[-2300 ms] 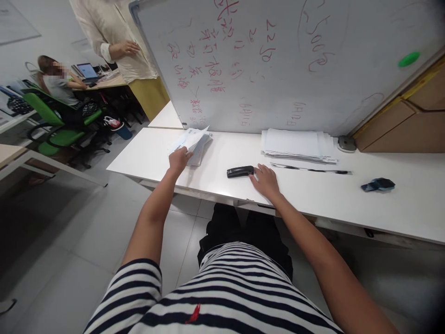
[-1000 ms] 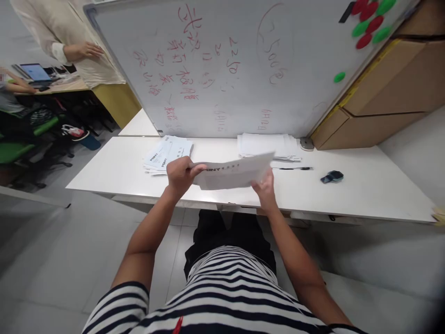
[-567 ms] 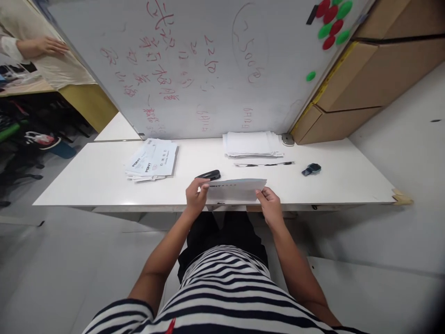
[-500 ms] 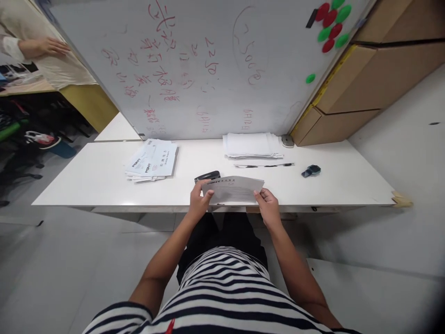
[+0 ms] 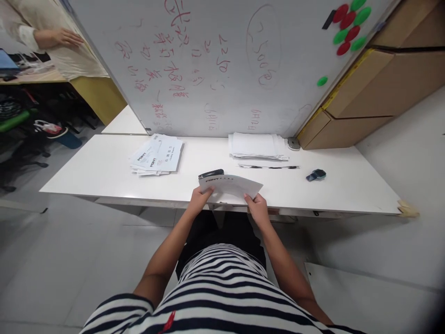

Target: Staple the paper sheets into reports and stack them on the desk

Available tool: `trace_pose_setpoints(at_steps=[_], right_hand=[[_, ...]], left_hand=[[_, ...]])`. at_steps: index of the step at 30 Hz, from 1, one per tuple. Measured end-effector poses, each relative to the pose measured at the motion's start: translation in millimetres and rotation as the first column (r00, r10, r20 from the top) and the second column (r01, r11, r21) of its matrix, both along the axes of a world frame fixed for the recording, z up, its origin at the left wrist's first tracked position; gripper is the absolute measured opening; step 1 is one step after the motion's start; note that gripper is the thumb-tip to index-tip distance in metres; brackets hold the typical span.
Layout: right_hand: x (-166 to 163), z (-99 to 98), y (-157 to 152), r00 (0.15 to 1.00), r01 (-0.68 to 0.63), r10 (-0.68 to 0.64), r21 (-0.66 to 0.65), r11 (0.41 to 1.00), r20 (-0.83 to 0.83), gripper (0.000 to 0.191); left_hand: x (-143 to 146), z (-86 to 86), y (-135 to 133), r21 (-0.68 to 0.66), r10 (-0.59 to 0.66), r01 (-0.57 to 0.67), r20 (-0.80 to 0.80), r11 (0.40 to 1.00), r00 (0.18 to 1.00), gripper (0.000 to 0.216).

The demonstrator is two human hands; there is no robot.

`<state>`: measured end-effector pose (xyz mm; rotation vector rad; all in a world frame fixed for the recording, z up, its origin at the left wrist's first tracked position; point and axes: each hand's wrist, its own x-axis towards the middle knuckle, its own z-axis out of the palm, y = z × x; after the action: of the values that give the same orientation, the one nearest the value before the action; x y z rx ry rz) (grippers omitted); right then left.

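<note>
Between my two hands, near the front edge of the white table (image 5: pixel 114 162), is a printed paper sheet (image 5: pixel 232 184), bent in a curve. My left hand (image 5: pixel 200 199) is closed on its left end, thumb on top. At the right end, my right hand (image 5: pixel 256 207) pinches the lower corner. Whether it is one sheet or more I cannot tell. Just behind the paper lies a black stapler-like object (image 5: pixel 211 174), partly covered by it. Left of my hands sits a pile of printed papers (image 5: pixel 163 155), fanned out unevenly.
At the back is a stack of white paper (image 5: pixel 257 146), with a thin black-and-clear pen-like stick (image 5: pixel 267 166) before it. A dark watch (image 5: pixel 316 175) lies at right. A whiteboard (image 5: pixel 215 69) and cardboard boxes (image 5: pixel 354 130) stand behind. Another person's hand (image 5: pixel 67 37) shows at far left.
The sheet's face has tilted and it bows more now. My right hand has moved left, closer to my left hand. The camera view has turned slightly.
</note>
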<state>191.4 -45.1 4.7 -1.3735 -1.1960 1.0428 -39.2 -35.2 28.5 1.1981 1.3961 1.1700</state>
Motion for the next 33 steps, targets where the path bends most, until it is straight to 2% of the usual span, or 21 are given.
trace_pose_setpoints(at_steps=[2,8,12,15,17,21,24,28,30,33], right_hand=[[0,-1.7,-2,0.997,-0.009,0.01,-0.013,1.0,0.077,0.042],[5,8.2,1,0.957,-0.01,-0.029,0.133,0.991,0.287,0.041],[4,-5.2,4,0.89,-0.092,-0.009,0.199,0.976,0.455,0.038],[7,-14.4,2,0.878,-0.061,-0.042,0.198,0.978,0.477,0.039],[9,-17.5,-1,0.867,-0.075,-0.037,0.202,0.976,0.498,0.038],[5,-16.9,-11,0.827,-0.183,0.036,0.209,0.961,0.561,0.035],[5,-6.1,-25,0.866,-0.163,0.065,0.156,0.974,0.495,0.035],[14,16.7,-41,0.975,-0.061,0.06,-0.003,0.998,0.215,0.035],[16,20.4,-43,0.994,-0.089,0.093,-0.071,0.994,0.064,0.035],[13,10.8,-37,0.988,-0.12,0.104,-0.145,0.982,-0.114,0.04]], left_hand=[[3,-8.1,-5,-0.046,0.015,-0.015,-0.003,0.999,1.0,0.043],[7,-18.3,-5,0.007,0.043,-0.042,-0.097,0.999,0.994,0.041],[-4,-15.5,-1,0.069,0.002,0.015,-0.234,0.997,0.972,0.033],[-10,-12.1,-5,0.138,-0.023,0.07,-0.319,0.988,0.948,0.03],[-9,-13.5,-9,0.099,-0.015,0.051,-0.329,0.994,0.944,0.031],[2,-14.6,-16,-0.041,0.083,-0.095,-0.241,0.995,0.967,0.038],[6,2.6,-26,-0.083,0.085,-0.097,-0.142,0.992,0.986,0.042],[-1,30.7,-35,-0.115,-0.012,0.016,0.034,0.993,0.999,0.048],[-5,31.5,-35,-0.146,-0.034,0.05,0.109,0.988,0.993,0.049],[-5,16.5,-31,-0.276,0.023,0.015,0.135,0.961,0.991,0.051]])
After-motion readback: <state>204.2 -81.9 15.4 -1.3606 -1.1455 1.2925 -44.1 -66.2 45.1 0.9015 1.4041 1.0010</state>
